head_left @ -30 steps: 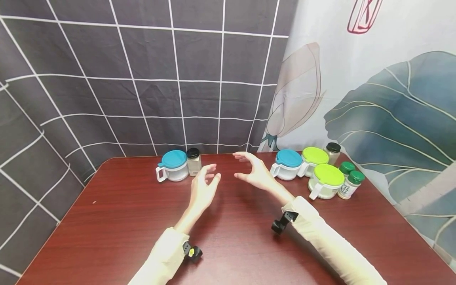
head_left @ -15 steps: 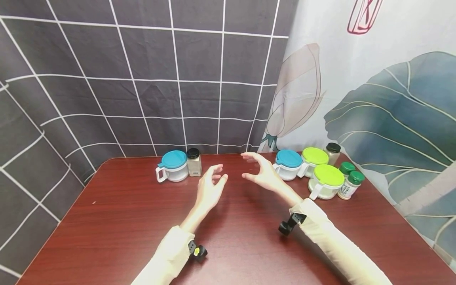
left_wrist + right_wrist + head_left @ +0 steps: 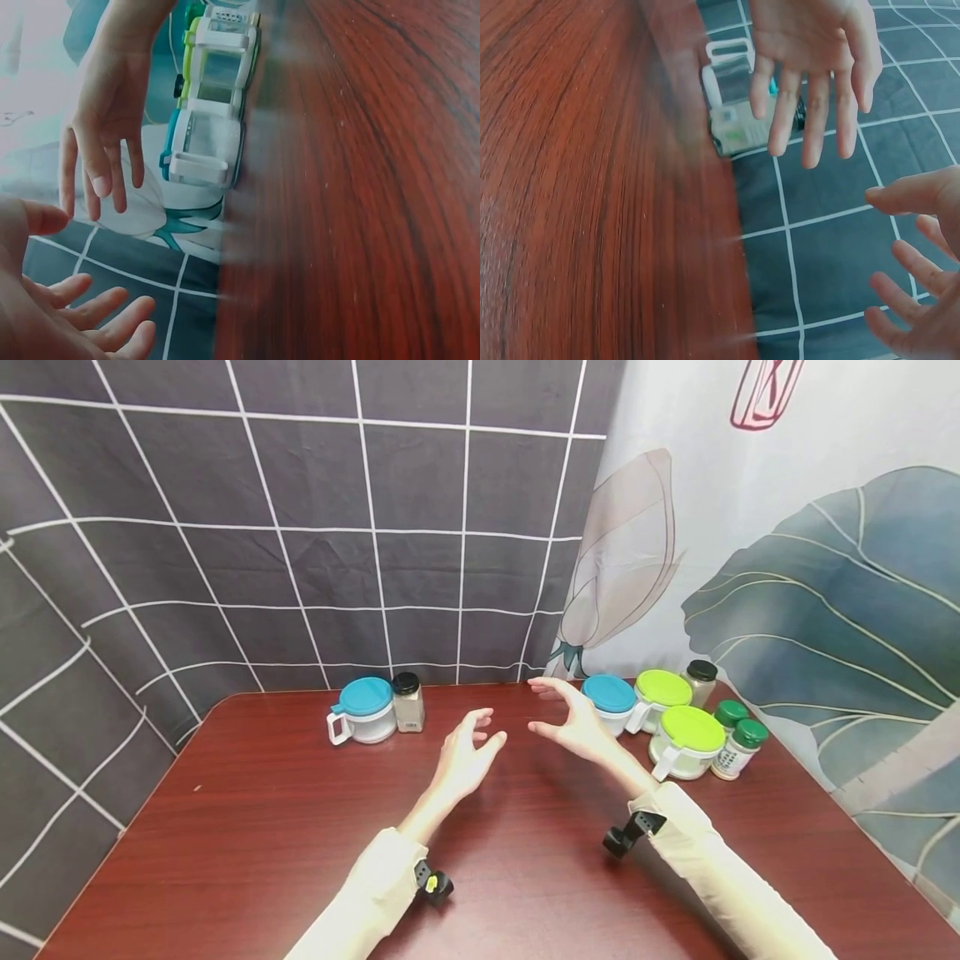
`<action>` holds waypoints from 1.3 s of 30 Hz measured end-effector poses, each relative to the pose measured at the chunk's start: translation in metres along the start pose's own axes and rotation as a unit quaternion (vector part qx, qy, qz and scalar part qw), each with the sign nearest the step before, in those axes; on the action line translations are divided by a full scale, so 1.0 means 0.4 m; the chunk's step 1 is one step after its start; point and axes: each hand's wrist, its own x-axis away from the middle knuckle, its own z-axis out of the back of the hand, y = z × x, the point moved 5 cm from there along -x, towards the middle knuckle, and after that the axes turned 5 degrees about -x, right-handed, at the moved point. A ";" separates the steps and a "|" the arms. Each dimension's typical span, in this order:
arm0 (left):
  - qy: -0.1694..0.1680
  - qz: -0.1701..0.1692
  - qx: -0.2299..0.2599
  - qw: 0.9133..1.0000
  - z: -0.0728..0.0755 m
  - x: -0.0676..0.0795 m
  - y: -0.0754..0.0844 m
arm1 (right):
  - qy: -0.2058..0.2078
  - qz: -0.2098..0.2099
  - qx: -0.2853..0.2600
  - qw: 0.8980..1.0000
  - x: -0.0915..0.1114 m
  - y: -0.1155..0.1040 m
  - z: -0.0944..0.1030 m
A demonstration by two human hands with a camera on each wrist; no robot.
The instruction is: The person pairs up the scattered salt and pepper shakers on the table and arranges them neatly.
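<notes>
Above the middle of the table, my left hand (image 3: 462, 760) is held in the air with relaxed, parted fingers and holds nothing. Facing it, my right hand (image 3: 577, 722) hovers with fingers and thumb spread, also holding nothing. In the head view the right hand partly covers a white pot with a blue lid (image 3: 609, 695). Left of my left hand stand a jar with a black cap (image 3: 408, 703) and another blue-lidded pot (image 3: 365, 708) with a white handle. Both wrist views show the two hands apart, with no object between them.
Two pots with lime-green lids (image 3: 692, 731) stand at the right back of the red-brown table (image 3: 262, 827). Beside them are two green-capped shakers (image 3: 738, 750) and a second black-capped jar (image 3: 701, 681). A grey gridded curtain (image 3: 300, 568) hangs behind the table.
Both hands have drifted to the right, keeping their spacing. My right hand now overlaps the right blue-lidded pot in the head view. The pots, jars and shakers have stayed in place.
</notes>
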 end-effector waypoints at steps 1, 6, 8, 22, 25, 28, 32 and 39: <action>-0.003 0.001 -0.001 1.000 -0.005 -0.001 0.001 | 0.002 0.000 0.000 1.000 0.002 0.000 0.005; -0.016 0.005 -0.002 1.000 -0.027 -0.004 0.005 | 0.007 -0.012 0.004 1.000 0.011 -0.002 0.031; -0.020 0.003 0.000 1.000 -0.035 -0.005 0.009 | 0.007 -0.017 0.003 1.000 0.013 0.001 0.041; -0.048 -0.013 -0.005 0.999 -0.094 -0.019 0.037 | 0.022 -0.038 0.010 0.999 0.028 0.029 0.128; -0.052 -0.015 -0.005 0.999 -0.099 -0.019 0.039 | 0.014 -0.048 0.009 0.999 0.032 0.031 0.140; -0.060 -0.015 -0.004 0.998 -0.104 -0.018 0.042 | 0.010 -0.054 0.012 0.998 0.034 0.036 0.151; -0.068 -0.019 -0.003 0.998 -0.110 -0.017 0.053 | 0.015 -0.059 0.023 0.998 0.039 0.036 0.165; -0.073 -0.024 -0.002 0.997 -0.125 -0.019 0.066 | 0.003 -0.046 0.046 0.998 0.044 0.028 0.192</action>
